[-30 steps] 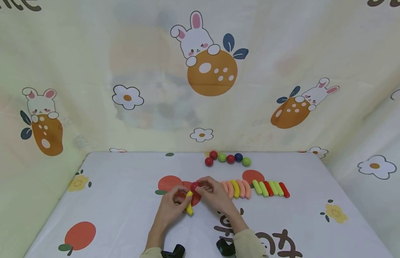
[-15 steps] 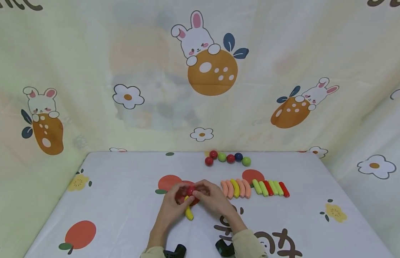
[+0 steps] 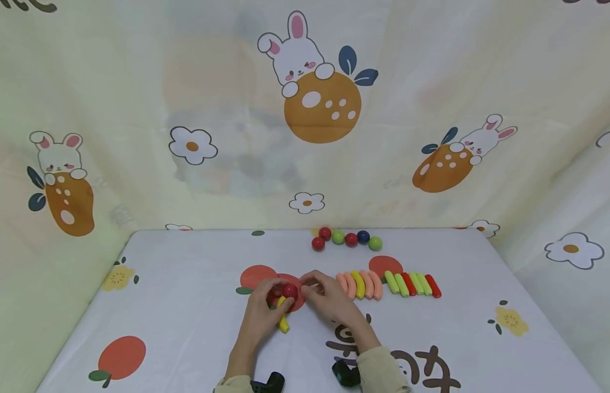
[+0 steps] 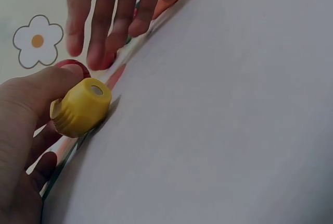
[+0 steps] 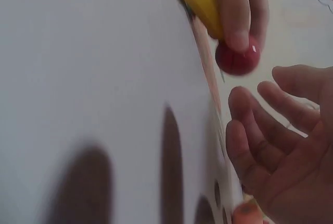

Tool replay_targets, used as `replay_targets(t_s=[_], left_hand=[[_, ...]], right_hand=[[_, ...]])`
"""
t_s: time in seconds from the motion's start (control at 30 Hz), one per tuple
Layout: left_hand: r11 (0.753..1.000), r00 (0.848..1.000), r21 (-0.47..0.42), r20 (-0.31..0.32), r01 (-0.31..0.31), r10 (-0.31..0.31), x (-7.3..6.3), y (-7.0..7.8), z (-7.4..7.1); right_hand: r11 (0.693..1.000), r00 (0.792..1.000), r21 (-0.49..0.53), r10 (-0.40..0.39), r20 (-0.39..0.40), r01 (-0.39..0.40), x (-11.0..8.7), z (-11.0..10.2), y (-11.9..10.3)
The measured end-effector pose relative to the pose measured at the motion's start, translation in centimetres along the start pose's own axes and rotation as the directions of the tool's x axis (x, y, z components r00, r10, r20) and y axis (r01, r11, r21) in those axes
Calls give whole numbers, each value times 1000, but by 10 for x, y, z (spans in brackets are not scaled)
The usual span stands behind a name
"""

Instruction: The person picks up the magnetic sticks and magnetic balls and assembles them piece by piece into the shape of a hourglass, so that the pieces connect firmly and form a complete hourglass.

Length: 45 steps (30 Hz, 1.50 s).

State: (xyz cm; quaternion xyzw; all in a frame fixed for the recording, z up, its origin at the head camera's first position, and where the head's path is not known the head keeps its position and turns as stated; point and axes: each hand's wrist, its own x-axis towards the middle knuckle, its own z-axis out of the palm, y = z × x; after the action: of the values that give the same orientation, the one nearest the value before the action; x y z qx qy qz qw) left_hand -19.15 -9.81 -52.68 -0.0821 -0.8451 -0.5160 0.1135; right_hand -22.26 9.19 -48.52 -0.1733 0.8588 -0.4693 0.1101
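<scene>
From the head view, a person sits at a table [image 3: 187, 284] with a white cloth that has fruit and flowers printed on it. The left hand [image 3: 263, 311] holds a yellow stick [image 3: 283, 323] with a red ball [image 3: 289, 290] at its top end. The stick and ball are near the middle of the table, just over a red fruit print. The right hand [image 3: 329, 300] is just beside the ball, with its fingers loose and holding nothing. To the right lies a row of sticks [image 3: 388, 285], pink, yellow, green and red, side by side. Farther back lies a line of balls [image 3: 347, 239], red, green and blue.

From the left wrist view, the left hand [image 4: 26, 130] grips the yellow stick [image 4: 80, 107] with the thumb on top. The round end of the stick faces us. The right hand [image 4: 112, 15] hangs near it with straight fingers.

From the right wrist view, the fingers [image 5: 237, 10] of the left hand pinch the yellow stick [image 5: 200, 0] and the red ball [image 5: 237, 57]. The ball sits at the tip of the stick. The right hand [image 5: 276, 140] is spread and relaxed, close to the ball but not touching it.
</scene>
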Motion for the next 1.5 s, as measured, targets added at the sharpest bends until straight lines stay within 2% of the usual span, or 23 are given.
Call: replay_targets(t_s=[0.13,0.4,0.53,0.8,1.07,1.3,1.5], left_hand=[[1000,1000,21,-8,-7,7,0,0,0],[999,1000,38,-23,15,-14,-1,2,2],[999,1000,47,-28,8,-7,0,2,1],[998,999,67,-33,18,-16,1,1,1],[997,999,72,-47,29,-25,0,0,1],[997,998,69,-51,34,-31,0,0,1],[997,998,66,-49,42,-39,0,2,0]], right_hand=[[999,999,-7,31,-37,-31,-1,-9,3],[995,988,53,91,-123,-85,-2,-29,12],[990,977,58,134,-167,-126,-3,-38,16],[970,936,-41,218,-276,-238,-7,-53,21],[944,913,-112,265,-309,-311,-8,-58,27],[933,919,-158,269,-289,-323,-8,-55,26],[908,919,-234,279,-279,-346,-5,-50,22]])
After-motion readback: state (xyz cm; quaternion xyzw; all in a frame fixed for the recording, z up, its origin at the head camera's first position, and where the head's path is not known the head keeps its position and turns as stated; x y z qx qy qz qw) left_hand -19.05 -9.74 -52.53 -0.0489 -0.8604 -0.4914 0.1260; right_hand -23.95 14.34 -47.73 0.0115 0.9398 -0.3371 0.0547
